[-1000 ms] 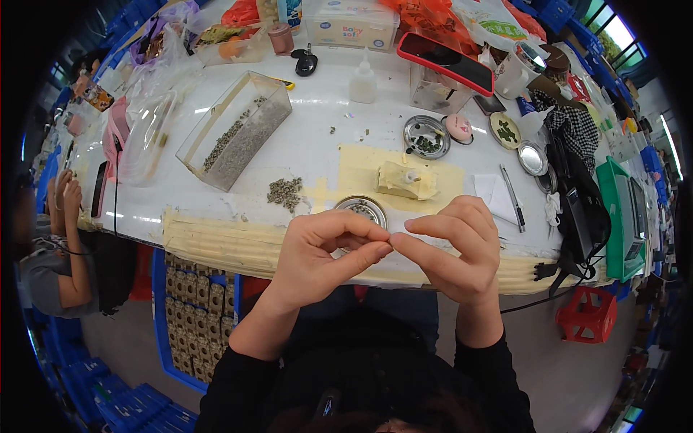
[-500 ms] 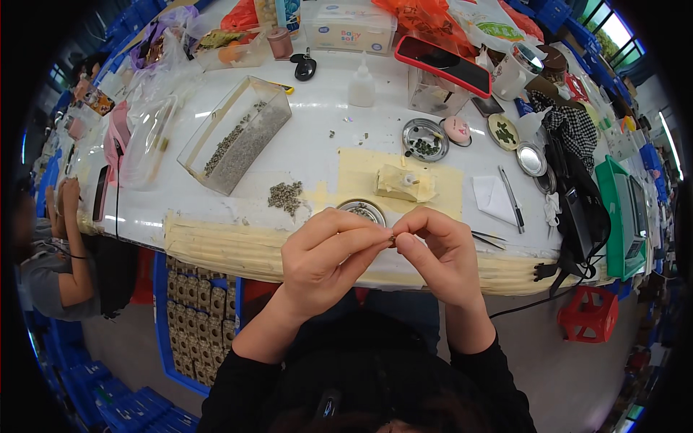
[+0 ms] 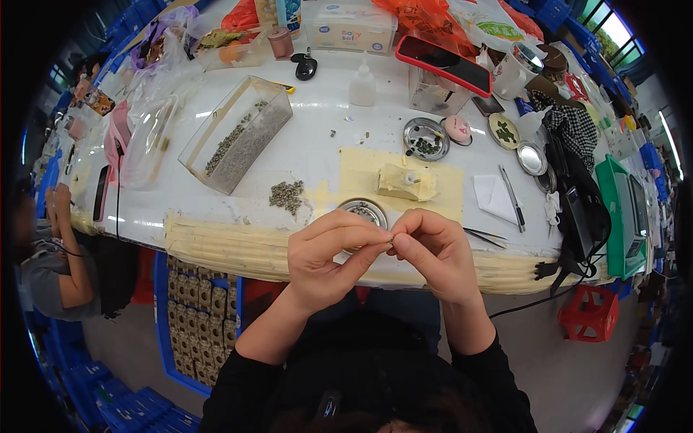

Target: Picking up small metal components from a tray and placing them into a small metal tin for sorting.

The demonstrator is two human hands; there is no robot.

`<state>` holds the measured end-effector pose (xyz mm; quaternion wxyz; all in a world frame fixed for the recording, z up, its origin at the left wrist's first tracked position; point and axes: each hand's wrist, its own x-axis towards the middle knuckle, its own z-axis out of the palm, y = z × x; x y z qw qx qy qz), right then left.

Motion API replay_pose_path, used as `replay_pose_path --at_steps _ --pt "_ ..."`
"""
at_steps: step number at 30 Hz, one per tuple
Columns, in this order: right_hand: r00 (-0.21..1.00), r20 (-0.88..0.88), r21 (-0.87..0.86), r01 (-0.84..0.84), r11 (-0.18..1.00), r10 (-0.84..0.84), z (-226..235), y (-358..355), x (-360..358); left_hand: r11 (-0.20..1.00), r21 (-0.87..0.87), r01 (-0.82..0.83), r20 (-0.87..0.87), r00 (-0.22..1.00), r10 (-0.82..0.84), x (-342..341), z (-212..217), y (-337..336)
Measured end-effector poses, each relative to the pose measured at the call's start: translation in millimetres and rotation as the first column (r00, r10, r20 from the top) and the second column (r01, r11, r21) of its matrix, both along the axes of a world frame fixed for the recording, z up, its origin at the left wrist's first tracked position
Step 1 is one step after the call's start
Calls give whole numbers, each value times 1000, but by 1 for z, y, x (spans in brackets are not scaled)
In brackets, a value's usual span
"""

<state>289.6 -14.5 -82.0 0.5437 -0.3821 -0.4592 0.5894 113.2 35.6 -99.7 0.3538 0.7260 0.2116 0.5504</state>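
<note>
My left hand (image 3: 333,256) and my right hand (image 3: 432,249) meet fingertip to fingertip over the padded front edge of the white table (image 3: 216,242). Between the pinched fingers sits a tiny part (image 3: 390,240), too small to make out. Just behind the hands stands a small round metal dish (image 3: 365,211). A heap of small dark green pieces (image 3: 286,193) lies on the table to the left of it. A pale yellow block (image 3: 406,181) rests on a yellow mat (image 3: 361,169) further back.
A clear rectangular box (image 3: 238,133) of small pieces lies at the left. Further back are a round tin (image 3: 426,138), a glue bottle (image 3: 363,83) and a red phone (image 3: 442,65). Tweezers (image 3: 485,235) and a pen (image 3: 511,196) lie at the right. Another person (image 3: 54,260) sits at far left.
My right hand has closed in toward the left, and both hands now pinch together at the fingertips, a little lower and nearer the table edge.
</note>
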Motion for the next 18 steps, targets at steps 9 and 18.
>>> replay_pose_path --at_steps 9,18 --pt "722 567 494 87 865 -396 9 4 -1 953 293 -81 -258 953 160 -5 16 2" --pt "785 522 425 100 899 -334 9 2 -2 968 228 -108 -190 970 153 -4 9 0"
